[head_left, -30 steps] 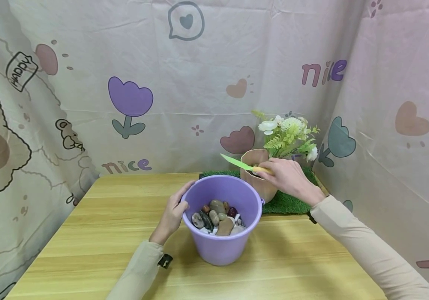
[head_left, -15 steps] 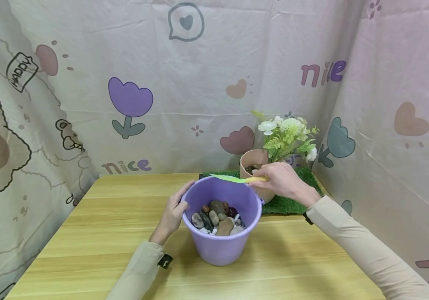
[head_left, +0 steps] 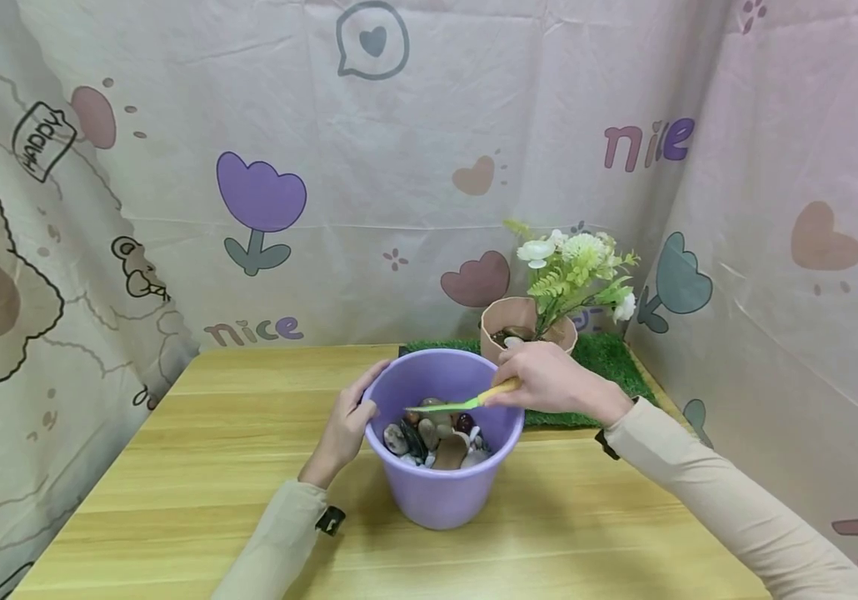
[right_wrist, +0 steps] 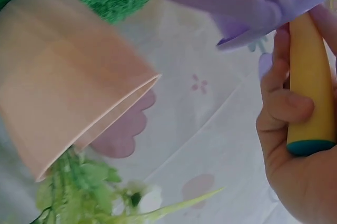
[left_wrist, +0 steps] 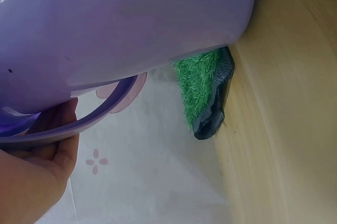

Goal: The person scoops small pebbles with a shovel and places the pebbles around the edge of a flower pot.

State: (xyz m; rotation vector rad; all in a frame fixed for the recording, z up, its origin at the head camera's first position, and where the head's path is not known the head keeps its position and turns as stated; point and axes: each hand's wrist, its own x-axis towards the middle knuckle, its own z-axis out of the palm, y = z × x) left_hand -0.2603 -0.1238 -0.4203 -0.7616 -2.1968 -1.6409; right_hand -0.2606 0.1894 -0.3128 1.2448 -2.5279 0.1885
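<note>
Green trowel (head_left: pixel 468 404) is held within the mouth of the purple bucket (head_left: pixel 440 500), which is set near mid-width of the worktop (head_left: pixel 174 467), short of the far edge. Blade is seen above the stones (head_left: pixel 450 452); contact with them cannot be told. Long axis is laid roughly parallel to the far edge, tip pointed toward the left edge and dipped below the yellow handle (right_wrist: pixel 306 77). Trowel is extended leftward from the right grip (head_left: pixel 549 377), the nearer one; the left grip (head_left: pixel 346 429) is placed at the opposite side of the bucket. Right grip: closed, fingers wrapped around the handle. Left grip: curled on the bucket's rim. Toward the far right corner, a flowerpot (right_wrist: pixel 68 87) is stood on a grass mat (head_left: pixel 609 367).
</note>
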